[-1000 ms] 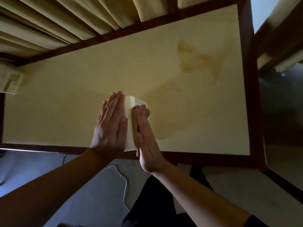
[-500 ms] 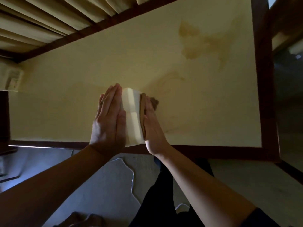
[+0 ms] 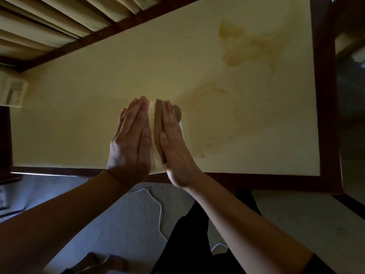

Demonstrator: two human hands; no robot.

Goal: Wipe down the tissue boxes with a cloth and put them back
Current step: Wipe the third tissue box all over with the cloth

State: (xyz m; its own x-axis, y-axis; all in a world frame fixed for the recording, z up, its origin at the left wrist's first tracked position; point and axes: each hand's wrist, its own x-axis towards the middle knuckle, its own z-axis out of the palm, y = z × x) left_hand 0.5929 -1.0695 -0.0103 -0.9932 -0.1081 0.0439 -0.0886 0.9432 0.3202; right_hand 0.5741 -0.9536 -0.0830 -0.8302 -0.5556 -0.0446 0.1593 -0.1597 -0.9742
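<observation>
A pale cream tissue box [image 3: 153, 115] stands on its narrow side near the front edge of the yellow table [image 3: 79, 119]. My left hand [image 3: 130, 141] lies flat against the box's left face with straight fingers. My right hand [image 3: 173, 143] presses a brown cloth [image 3: 158, 131] flat against the box's top and right side, fingers straight. Only a thin strip of the box shows between my hands. A second pale box [image 3: 11, 91] sits at the table's far left edge.
The table has a dark wooden frame [image 3: 325, 95] and brownish stains [image 3: 237, 46] at the right. Pleated curtains [image 3: 59, 20] hang behind it. A white cable [image 3: 158, 204] runs over the grey floor below, beside my dark trouser leg.
My hands have come closer together on the box, so less of it shows. The cloth now covers more of the box's top. The camera view shifted slightly.
</observation>
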